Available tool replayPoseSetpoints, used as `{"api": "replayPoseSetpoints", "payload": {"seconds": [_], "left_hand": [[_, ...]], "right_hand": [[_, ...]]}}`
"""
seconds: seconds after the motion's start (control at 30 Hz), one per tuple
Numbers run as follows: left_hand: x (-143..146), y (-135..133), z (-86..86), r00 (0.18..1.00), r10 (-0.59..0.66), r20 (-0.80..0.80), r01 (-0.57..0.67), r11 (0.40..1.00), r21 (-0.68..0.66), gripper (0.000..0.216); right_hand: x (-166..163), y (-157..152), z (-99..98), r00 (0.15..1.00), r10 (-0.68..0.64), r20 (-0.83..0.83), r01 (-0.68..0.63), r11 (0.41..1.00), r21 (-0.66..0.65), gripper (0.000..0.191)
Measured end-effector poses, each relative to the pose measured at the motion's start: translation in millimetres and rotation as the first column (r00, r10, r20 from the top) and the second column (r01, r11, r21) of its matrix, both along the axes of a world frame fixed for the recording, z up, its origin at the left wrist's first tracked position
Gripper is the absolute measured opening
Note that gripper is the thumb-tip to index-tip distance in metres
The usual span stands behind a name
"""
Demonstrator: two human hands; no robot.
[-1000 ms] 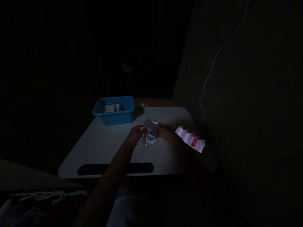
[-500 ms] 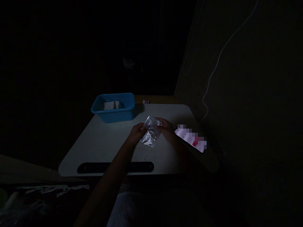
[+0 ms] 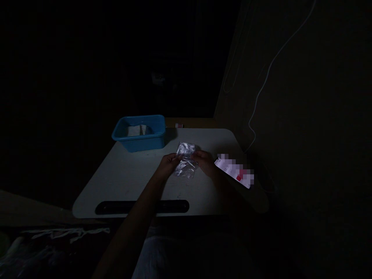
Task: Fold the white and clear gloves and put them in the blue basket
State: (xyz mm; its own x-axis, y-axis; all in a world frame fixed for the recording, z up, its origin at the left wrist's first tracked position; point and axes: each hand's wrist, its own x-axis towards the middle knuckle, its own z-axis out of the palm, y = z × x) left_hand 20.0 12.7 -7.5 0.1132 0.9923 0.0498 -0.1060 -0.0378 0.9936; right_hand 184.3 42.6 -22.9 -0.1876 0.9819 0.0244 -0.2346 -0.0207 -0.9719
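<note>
A crinkled, clear plastic bag (image 3: 186, 167) is stretched between my two hands above the white lap table (image 3: 128, 174). My left hand (image 3: 169, 163) pinches its left side, thumb on top. On the opposite side my right hand (image 3: 204, 162) grips the bag with thumb and fingers closed. Shiny highlights show on the plastic; whether anything lies inside it I cannot tell. Right of my right hand, a phone (image 3: 232, 170) with a lit screen rests on the table.
A blue plastic basin (image 3: 142, 144) with pale folded items (image 3: 136, 130) in it stands at the table's back left. Behind the table sits a small container (image 3: 179, 125). A black slot (image 3: 174, 205) runs along the near edge. A white cable (image 3: 266, 79) hangs on the right wall.
The plastic bag has turned slightly and its upper part now lies more squarely between my hands. My right fingers have drawn back from its upper edge.
</note>
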Motion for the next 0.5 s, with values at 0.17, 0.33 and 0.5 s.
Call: {"api": "replayPoseSetpoints", "payload": {"seconds": [0.17,0.33,0.5], "left_hand": [[1.0,-2.6,2.7,0.999,0.022,-0.046,-0.022,1.0,0.006,0.039],[0.2,0.1,-1.1,1.0,0.03,0.002,-0.03,0.999,0.015,0.036],[-0.7,2.6,-6.8,0.999,0.033,0.041,-0.033,0.999,-0.001,0.03]], "right_hand": [[1.4,-9.3,9.8,0.992,0.011,0.128,-0.02,0.997,0.069,0.029],[2.2,-18.5,20.4,0.914,0.007,0.405,-0.073,0.986,0.149,0.024],[3.5,-13.9,14.7,0.948,0.042,0.317,-0.083,0.99,0.117,0.023]]}}
